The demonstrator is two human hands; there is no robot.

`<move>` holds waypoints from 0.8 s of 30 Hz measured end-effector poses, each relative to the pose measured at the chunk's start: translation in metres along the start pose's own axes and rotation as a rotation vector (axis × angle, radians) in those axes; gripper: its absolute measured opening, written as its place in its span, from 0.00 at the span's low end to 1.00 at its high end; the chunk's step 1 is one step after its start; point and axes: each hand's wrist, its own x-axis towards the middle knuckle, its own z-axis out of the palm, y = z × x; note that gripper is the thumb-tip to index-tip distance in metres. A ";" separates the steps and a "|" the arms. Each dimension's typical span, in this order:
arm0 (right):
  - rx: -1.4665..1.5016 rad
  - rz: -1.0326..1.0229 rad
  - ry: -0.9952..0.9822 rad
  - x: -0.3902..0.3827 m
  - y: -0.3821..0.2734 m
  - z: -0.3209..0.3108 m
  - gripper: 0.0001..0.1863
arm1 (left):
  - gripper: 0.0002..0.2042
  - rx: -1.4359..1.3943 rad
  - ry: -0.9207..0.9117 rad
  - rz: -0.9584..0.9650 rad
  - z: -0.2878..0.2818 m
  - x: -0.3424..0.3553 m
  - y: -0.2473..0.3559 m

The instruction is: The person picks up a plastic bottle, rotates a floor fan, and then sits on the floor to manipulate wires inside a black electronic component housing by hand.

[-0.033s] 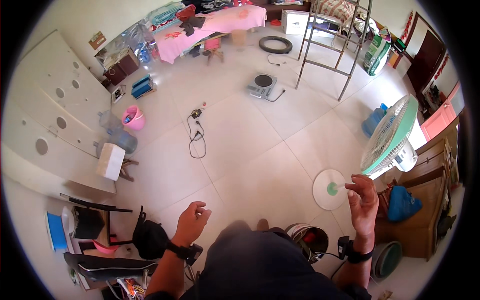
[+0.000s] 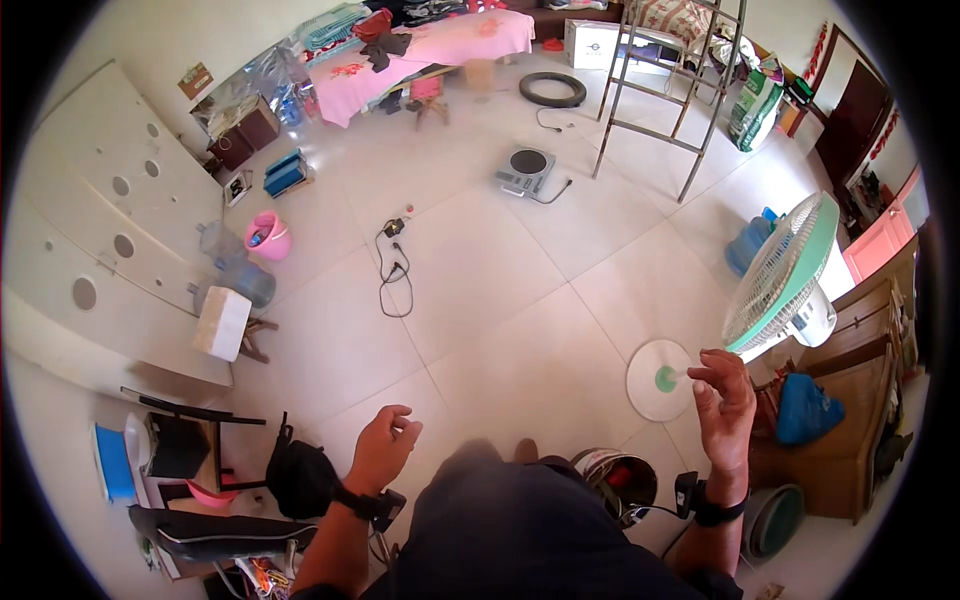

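Hands apart; right one hides part of fan stem, contact unclear.

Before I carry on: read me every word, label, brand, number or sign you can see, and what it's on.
Nothing here is clear enough to quote.
White box: a dark round mark with tiny print, too small to read.
Green-and-white sack: printing, too blurred to read.
Hot plate: panel markings, too small to read.
Fan: no readable text.
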 end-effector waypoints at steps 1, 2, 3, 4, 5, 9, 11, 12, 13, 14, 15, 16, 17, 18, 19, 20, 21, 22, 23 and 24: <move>0.006 0.014 -0.020 0.006 0.003 0.004 0.15 | 0.19 0.018 0.010 -0.004 0.000 0.002 -0.001; 0.033 0.003 -0.033 0.014 0.005 0.010 0.16 | 0.19 0.035 0.017 -0.007 -0.002 0.005 -0.003; 0.032 0.008 -0.031 0.023 0.006 0.017 0.16 | 0.19 0.038 0.012 -0.008 -0.004 0.009 -0.003; 0.040 -0.009 -0.050 0.032 0.006 0.025 0.16 | 0.19 0.035 0.032 -0.044 -0.008 0.012 -0.002; 0.048 -0.026 -0.067 0.041 0.007 0.032 0.17 | 0.19 0.033 0.051 -0.078 -0.012 0.017 -0.003; 0.010 -0.044 -0.133 0.078 0.012 0.061 0.17 | 0.19 -0.015 0.051 -0.132 -0.021 0.051 -0.014; 0.019 -0.045 -0.120 0.096 0.012 0.079 0.17 | 0.18 -0.033 0.040 -0.113 -0.027 0.075 -0.015; 0.015 -0.041 -0.116 0.107 0.011 0.087 0.17 | 0.17 -0.047 0.033 -0.099 -0.032 0.088 -0.015; 0.009 -0.037 -0.110 0.117 0.010 0.097 0.17 | 0.17 -0.054 0.027 -0.092 -0.036 0.102 -0.015; -0.001 -0.040 -0.105 0.127 0.009 0.107 0.17 | 0.18 -0.049 0.023 -0.095 -0.042 0.116 -0.013; -0.004 -0.041 -0.109 0.138 0.009 0.117 0.17 | 0.18 -0.044 0.019 -0.097 -0.048 0.131 -0.013; -0.004 -0.040 -0.112 0.149 0.006 0.128 0.16 | 0.18 -0.047 0.014 -0.091 -0.056 0.146 -0.011; -0.010 -0.041 -0.106 0.162 0.001 0.140 0.16 | 0.18 -0.031 0.010 -0.087 -0.065 0.161 -0.009; 0.007 -0.009 -0.097 0.175 -0.004 0.153 0.16 | 0.18 -0.015 0.007 -0.083 -0.074 0.176 -0.008; 0.025 0.024 -0.088 0.189 -0.011 0.165 0.16 | 0.18 -0.016 0.003 -0.078 -0.085 0.191 -0.005; 0.022 0.023 -0.084 0.201 -0.015 0.176 0.16 | 0.18 -0.031 -0.002 -0.070 -0.096 0.206 -0.002; -0.015 -0.018 -0.088 0.213 -0.017 0.186 0.16 | 0.17 -0.046 -0.005 -0.063 -0.107 0.221 0.001; -0.050 -0.062 -0.094 0.226 -0.019 0.197 0.16 | 0.17 -0.048 -0.005 -0.059 -0.118 0.236 0.003; -0.051 -0.065 -0.093 0.239 -0.023 0.208 0.16 | 0.18 -0.020 0.011 -0.062 -0.131 0.251 0.006; -0.043 -0.060 -0.093 0.253 -0.028 0.219 0.16 | 0.18 0.008 0.027 -0.066 -0.141 0.266 0.009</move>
